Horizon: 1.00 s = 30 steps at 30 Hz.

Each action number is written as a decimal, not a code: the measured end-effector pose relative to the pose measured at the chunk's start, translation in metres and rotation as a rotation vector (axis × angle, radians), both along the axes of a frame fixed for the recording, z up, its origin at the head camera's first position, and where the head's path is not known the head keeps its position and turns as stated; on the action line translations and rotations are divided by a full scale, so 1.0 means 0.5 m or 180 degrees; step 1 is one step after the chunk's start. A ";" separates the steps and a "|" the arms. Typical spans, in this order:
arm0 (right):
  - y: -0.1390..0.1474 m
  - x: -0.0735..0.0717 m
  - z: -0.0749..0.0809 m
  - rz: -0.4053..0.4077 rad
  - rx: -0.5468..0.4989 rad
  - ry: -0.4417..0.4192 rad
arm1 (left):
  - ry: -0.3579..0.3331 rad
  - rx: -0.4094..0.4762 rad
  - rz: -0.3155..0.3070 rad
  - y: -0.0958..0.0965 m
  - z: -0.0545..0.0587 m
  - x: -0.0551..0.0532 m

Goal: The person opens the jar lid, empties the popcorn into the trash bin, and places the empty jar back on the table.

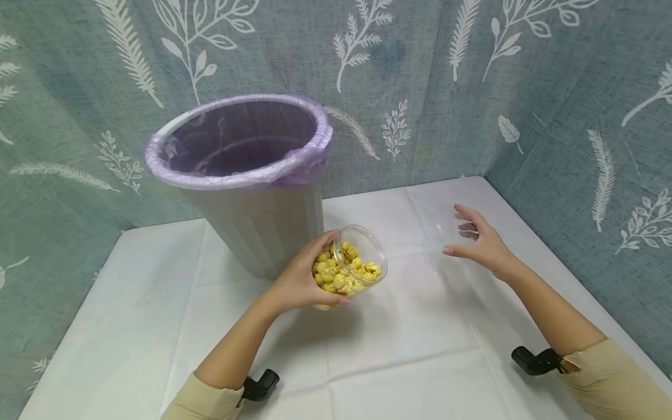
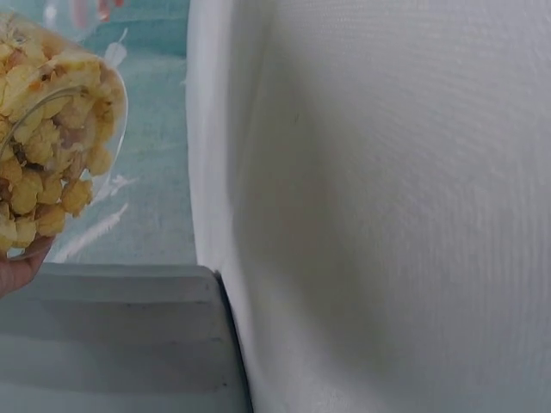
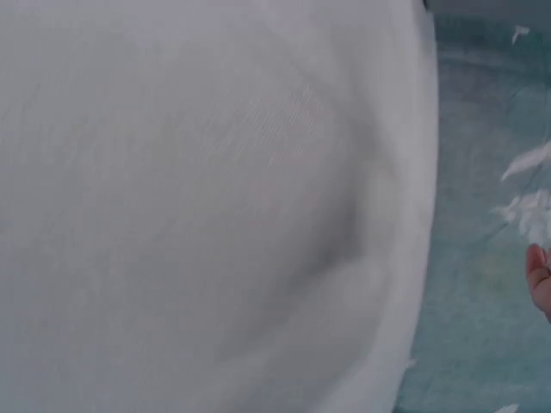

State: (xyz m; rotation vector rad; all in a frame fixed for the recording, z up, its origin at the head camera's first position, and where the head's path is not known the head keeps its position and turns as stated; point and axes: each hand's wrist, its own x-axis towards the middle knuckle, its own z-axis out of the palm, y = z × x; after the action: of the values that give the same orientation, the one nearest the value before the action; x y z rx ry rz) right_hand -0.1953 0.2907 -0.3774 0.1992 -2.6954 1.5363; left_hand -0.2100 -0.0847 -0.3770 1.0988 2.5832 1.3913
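Note:
My left hand grips a clear plastic jar of yellow popcorn from its left side, the thumb along the near side. The jar is tilted, its round mouth facing right and upward. In the left wrist view the popcorn shows through the clear wall, with a fingertip below. To the right, my right hand has its thumb and fingers curved around a clear plastic container, whose outline is faint; some fingers show through it. Only fingertips of that hand appear in the right wrist view.
A grey bin lined with a purple bag stands at the back left, close behind the left hand. White cloth covers the table. Blue-green leaf-patterned curtains border the back and sides.

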 end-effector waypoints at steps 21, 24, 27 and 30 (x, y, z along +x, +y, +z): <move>0.083 -0.065 -0.110 -0.0142 0.0879 -0.0524 | 0.0018 -0.0166 0.0010 -0.011 -0.001 0.003; 0.081 -0.066 -0.120 -0.0161 0.1093 -0.0430 | 0.0040 -0.0192 0.0003 -0.013 -0.001 0.003; 0.081 -0.068 -0.127 -0.0155 0.1159 -0.0426 | 0.0042 -0.0198 -0.0005 -0.014 -0.002 0.004; 0.083 -0.071 -0.135 -0.0151 0.1206 -0.0448 | 0.0016 -0.0180 -0.0007 -0.018 -0.004 0.005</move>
State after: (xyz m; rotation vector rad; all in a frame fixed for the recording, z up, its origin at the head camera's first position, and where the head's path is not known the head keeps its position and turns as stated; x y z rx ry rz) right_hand -0.2307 0.3319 -0.4447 0.0353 -3.0558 1.0513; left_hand -0.2076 -0.0934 -0.3787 1.0984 2.6067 1.3079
